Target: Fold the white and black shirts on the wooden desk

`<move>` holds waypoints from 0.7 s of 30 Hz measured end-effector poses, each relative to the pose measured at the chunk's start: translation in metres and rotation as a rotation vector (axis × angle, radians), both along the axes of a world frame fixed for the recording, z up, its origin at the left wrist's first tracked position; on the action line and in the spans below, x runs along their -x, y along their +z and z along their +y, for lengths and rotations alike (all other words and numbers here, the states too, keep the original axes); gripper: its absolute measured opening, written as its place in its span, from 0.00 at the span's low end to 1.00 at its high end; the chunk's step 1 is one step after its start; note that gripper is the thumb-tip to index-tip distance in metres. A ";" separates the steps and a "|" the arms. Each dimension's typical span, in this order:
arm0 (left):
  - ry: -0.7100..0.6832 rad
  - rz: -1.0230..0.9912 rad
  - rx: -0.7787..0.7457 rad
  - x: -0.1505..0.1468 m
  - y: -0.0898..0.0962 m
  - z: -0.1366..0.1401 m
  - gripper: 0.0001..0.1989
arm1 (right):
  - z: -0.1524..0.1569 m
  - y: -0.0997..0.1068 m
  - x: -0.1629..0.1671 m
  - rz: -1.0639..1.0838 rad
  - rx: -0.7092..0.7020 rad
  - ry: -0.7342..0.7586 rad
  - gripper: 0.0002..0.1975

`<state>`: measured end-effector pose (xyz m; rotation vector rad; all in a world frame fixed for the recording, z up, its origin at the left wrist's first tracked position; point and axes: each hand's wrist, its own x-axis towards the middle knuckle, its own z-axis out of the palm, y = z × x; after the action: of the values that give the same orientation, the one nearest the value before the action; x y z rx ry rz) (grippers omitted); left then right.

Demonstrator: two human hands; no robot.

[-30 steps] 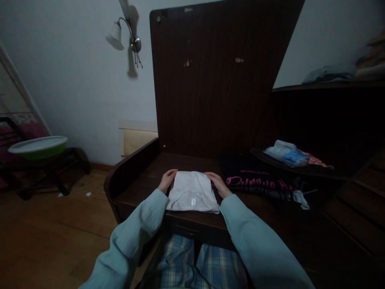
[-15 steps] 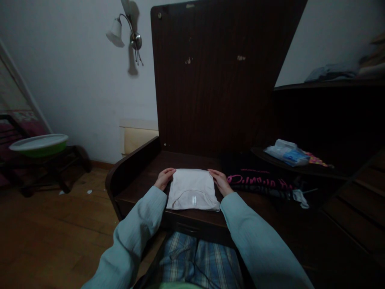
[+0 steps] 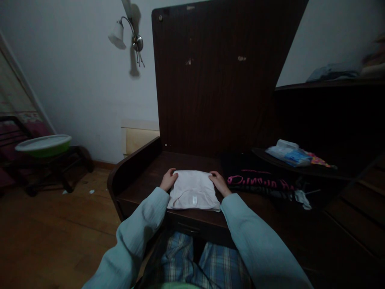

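1. Nearest: plaid trousers (image 3: 216, 259) below the front edge of the table (image 3: 141, 182).
2. Folded white garment (image 3: 194, 188): lies flat on the table at the front edge, between the two hands. A curved neckline and a small shiny patch (details too small to read) face up.
3. Left hand (image 3: 169, 179): grip clamped on the garment's far left corner.
4. Right hand (image 3: 219, 181): grip clamped on the far right corner, thumb and fingers at the fabric edge.
5. Dark cloth item (image 3: 255, 188) with pink lettering: on the table, right of the right hand.
6. Plastic packet (image 3: 290, 153): on a low shelf beyond the dark item.
7. Green basin (image 3: 49, 150): on a dark chair (image 3: 78, 154), well apart at left.
8. Wall lamp (image 3: 116, 37): on the wall, left of the tall dark panel (image 3: 216, 100).
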<state>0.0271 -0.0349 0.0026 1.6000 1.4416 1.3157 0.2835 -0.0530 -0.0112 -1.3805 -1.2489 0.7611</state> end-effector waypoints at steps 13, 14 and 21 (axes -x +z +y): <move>0.004 -0.117 0.001 0.004 0.005 -0.011 0.13 | -0.016 0.014 0.007 -0.100 0.012 -0.005 0.18; -0.009 -0.136 0.018 0.006 0.004 -0.012 0.13 | -0.019 0.014 0.006 -0.091 0.018 0.015 0.17; -0.154 -0.186 -0.017 0.014 0.002 -0.016 0.20 | -0.018 0.007 0.000 -0.026 0.052 0.172 0.20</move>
<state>0.0136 -0.0514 0.0049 1.5224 1.1752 1.3517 0.2832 -0.0706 -0.0041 -1.3409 -1.3900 0.9019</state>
